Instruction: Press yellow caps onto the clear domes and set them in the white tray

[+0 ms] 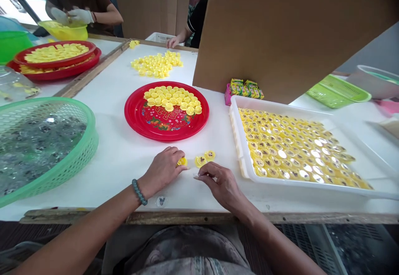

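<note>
My left hand (163, 169), with a beaded bracelet on its wrist, is closed on a small round yellow piece (182, 161) on the white table. In my right hand (220, 181), thumb and forefinger pinch a small transparent disc (196, 176), seen nearly edge-on. Just beyond my right fingers lie two yellow pieces with printed pictures (201, 161). A loose transparent disc with a dark print (161, 201) rests near the table's front edge, below my left wrist. Straight ahead stands a red plate (137, 119) with many plain yellow pieces on its far part.
On the right, a white tray (296, 185) holds rows of printed yellow pieces. A green basket (90, 142) of transparent discs stands left. Behind are a yellow heap (157, 64), stacked red plates (90, 61) and a cardboard panel (274, 30). Two other people sit across the table.
</note>
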